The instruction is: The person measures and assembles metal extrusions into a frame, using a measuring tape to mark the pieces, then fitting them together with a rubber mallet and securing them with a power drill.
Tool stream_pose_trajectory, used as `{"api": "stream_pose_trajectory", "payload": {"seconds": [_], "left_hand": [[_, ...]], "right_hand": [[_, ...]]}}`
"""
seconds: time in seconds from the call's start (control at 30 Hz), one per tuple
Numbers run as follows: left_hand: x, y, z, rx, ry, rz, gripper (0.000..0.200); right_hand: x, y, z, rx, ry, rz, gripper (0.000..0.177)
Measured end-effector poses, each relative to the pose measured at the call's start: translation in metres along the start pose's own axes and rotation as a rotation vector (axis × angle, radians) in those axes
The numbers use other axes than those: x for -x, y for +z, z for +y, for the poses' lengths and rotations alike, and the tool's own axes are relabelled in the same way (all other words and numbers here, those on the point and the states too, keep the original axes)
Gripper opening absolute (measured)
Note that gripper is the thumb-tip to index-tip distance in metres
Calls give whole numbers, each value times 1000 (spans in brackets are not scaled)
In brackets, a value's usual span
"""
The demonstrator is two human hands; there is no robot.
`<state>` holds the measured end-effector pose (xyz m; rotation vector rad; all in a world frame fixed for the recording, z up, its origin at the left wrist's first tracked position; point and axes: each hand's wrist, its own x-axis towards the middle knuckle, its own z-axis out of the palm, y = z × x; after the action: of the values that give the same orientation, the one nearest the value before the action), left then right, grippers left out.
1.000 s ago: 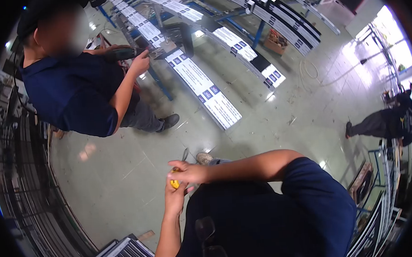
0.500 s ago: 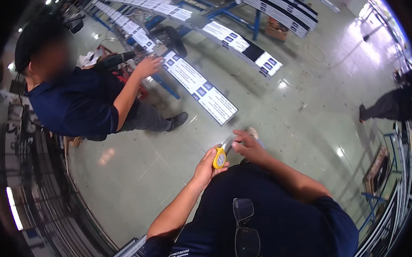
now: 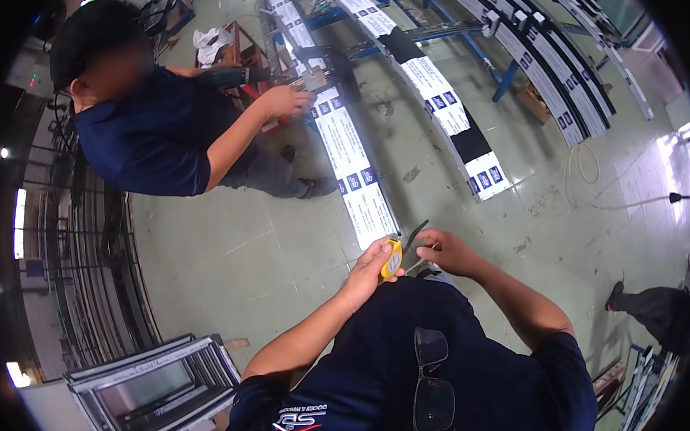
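Note:
A yellow tape measure [image 3: 392,259] sits in my left hand [image 3: 370,270], the fingers closed around its case. A short black strap [image 3: 415,234] sticks up from beside the case. My right hand [image 3: 450,252] is just to the right of the strap, fingers bent and apart, with a gap between thumb and forefinger. Right beyond my left hand lies the near end of a long profile [image 3: 352,180] covered in white printed film with dark blue labels; the tape measure overlaps its end in this view.
At the left, a co-worker [image 3: 150,140] holds a power drill [image 3: 224,77], the other hand on the same profile. A second filmed profile [image 3: 453,112] runs alongside. More profiles [image 3: 544,64] lie on blue stands at the right. Frames [image 3: 155,393] stand behind at lower left.
My view has turned and come nearer the profile's end. My left hand has brought the tape measure up to that end. The right hand's fingers have curled in more.

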<state>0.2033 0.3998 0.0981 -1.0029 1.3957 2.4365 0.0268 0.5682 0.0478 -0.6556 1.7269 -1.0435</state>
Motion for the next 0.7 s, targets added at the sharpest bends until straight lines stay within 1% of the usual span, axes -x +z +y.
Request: {"api": "stream_pose_trajectory", "payload": {"seconds": [0.03, 0.07, 0.13, 0.2, 0.27, 0.3, 0.37, 0.43, 0.53, 0.7], "left_hand": [[1, -2, 1, -16, 25, 7, 51], [1, -5, 2, -35, 52, 9, 51], [1, -19, 6, -21, 52, 28, 51], [7, -39, 9, -8, 49, 34, 51], [13, -62, 13, 74, 83, 100, 53], [16, -72, 16, 85, 90, 91, 53], [27, -96, 20, 109, 106, 142, 52], [36, -124, 21, 122, 101, 145, 51], [53, -166, 24, 162, 144, 192, 49], [84, -223, 19, 159, 114, 227, 48]], "right_hand": [[-7, -3, -4, 5, 15, -27, 45], [-14, -2, -12, 57, -34, 9, 43], [-29, 5, -26, 53, -58, 28, 43], [-43, 25, -32, 49, -76, 58, 43], [-63, 50, -32, -24, -119, 91, 41], [-68, 60, -38, -9, -117, 95, 41], [-75, 86, -50, -15, -119, 87, 41], [-86, 108, -50, 2, -97, 95, 42], [-92, 123, -84, 87, -59, 132, 47], [-121, 142, -113, 119, -54, 261, 47]]}}
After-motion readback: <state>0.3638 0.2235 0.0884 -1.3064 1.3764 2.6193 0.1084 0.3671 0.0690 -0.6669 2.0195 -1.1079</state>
